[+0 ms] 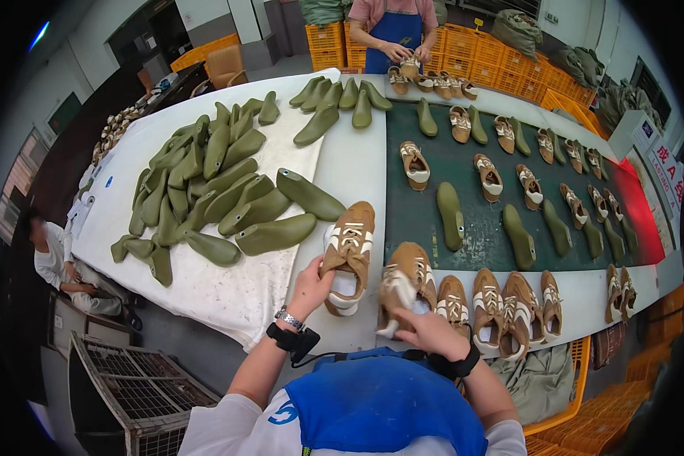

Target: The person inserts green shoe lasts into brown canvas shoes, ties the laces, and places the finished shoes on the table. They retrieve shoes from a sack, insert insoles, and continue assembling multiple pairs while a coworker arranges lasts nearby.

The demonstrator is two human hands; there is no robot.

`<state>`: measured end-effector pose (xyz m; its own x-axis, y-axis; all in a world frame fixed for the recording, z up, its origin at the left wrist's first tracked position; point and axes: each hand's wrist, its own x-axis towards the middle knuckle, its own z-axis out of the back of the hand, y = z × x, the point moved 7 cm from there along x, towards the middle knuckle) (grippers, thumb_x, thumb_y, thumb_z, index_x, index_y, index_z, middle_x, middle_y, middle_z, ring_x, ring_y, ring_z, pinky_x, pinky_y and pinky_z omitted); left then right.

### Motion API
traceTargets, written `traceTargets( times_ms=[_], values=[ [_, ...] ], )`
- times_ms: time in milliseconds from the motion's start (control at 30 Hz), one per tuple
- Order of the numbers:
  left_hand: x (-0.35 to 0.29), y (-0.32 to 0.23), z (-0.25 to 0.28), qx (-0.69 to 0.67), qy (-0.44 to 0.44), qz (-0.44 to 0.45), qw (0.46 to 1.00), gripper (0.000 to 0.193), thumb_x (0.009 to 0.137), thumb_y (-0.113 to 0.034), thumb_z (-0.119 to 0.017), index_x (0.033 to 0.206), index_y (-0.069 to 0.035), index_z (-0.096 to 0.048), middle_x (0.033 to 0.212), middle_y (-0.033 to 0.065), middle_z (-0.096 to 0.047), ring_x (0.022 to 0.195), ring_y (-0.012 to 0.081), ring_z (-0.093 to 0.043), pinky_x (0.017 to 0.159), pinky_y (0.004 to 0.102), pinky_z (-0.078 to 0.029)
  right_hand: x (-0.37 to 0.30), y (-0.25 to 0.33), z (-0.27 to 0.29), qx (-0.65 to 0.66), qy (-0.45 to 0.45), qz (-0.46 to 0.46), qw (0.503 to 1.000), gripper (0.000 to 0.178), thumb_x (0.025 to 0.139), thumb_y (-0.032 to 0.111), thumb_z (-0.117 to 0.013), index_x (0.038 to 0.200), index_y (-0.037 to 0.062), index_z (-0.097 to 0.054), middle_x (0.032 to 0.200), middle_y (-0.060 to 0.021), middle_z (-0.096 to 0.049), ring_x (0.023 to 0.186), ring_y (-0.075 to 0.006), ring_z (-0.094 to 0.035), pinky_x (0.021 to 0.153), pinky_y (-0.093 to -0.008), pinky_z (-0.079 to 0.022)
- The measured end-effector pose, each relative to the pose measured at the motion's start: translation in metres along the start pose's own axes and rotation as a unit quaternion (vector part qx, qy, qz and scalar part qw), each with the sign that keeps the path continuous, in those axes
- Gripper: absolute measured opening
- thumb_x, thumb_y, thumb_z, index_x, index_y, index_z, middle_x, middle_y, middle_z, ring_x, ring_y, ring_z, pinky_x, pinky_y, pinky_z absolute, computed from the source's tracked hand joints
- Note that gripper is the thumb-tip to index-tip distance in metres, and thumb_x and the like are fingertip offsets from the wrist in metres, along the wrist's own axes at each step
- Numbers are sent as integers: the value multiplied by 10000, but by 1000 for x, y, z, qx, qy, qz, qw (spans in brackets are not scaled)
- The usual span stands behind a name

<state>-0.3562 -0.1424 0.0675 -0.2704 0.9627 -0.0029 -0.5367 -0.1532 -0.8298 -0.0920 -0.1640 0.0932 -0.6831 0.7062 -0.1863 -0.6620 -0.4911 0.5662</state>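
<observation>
My left hand (310, 289) grips the side of a brown suede sneaker (355, 237) with white stripes and laces, its toe pointing away from me over the white tabletop. My right hand (438, 334) is closed at the heel of a second sneaker (397, 295), smeared by motion; its fingers are partly hidden. Just behind that one stands another brown sneaker (414, 261). Several similar sneakers (488, 304) line the near edge to the right. Left of my left hand lies a pile of olive-green shoe lasts (205, 182), the nearest a single last (275, 234).
A green conveyor belt (471, 254) carries sneakers and lasts in rows on the right. Across the table a person in a blue apron (391, 38) handles a sneaker. Orange crates (327, 44) stack behind. A wire cage (133, 380) stands lower left; someone sits (61, 262) at far left.
</observation>
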Motion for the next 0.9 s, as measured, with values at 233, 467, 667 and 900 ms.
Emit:
traceTargets(
  times_ms=[233, 467, 667, 900],
  values=[
    [13, 83, 10, -536, -31, 220, 814, 342, 942, -274, -501, 1241, -108, -499, 1125, 42, -605, 986, 166, -592, 835, 356, -490, 55, 25, 9, 38, -145, 103, 983, 312, 838, 230, -615, 1109, 74, -615, 914, -159, -659, 811, -353, -632, 702, -442, -505],
    [-20, 138, -31, -529, 138, 286, 787, 496, 901, -523, -459, 1246, -175, -535, 1256, 36, -549, 1132, 226, -509, 957, 475, -388, 145, 43, -76, 22, 32, 40, 998, 536, 827, 330, -619, 1207, -28, -495, 1010, -249, -621, 924, -391, -607, 798, -442, -486],
    [-27, 119, -33, -541, 137, 208, 804, 393, 953, -306, -475, 1288, -102, -497, 1270, 75, -550, 1140, 236, -548, 963, 431, -450, 116, 17, -59, 126, -33, 75, 989, 550, 830, 331, -612, 1245, -11, -499, 1042, -249, -619, 964, -385, -602, 848, -415, -482],
    [-15, 61, 16, -290, 58, 148, 944, 370, 861, 6, -490, 1231, 6, -488, 1158, 88, -591, 982, 163, -603, 847, 290, -488, 3, -54, 9, 10, -155, -31, 987, 283, 769, 197, -684, 994, 28, -659, 928, -164, -656, 849, -340, -628, 750, -412, -506]
  ],
)
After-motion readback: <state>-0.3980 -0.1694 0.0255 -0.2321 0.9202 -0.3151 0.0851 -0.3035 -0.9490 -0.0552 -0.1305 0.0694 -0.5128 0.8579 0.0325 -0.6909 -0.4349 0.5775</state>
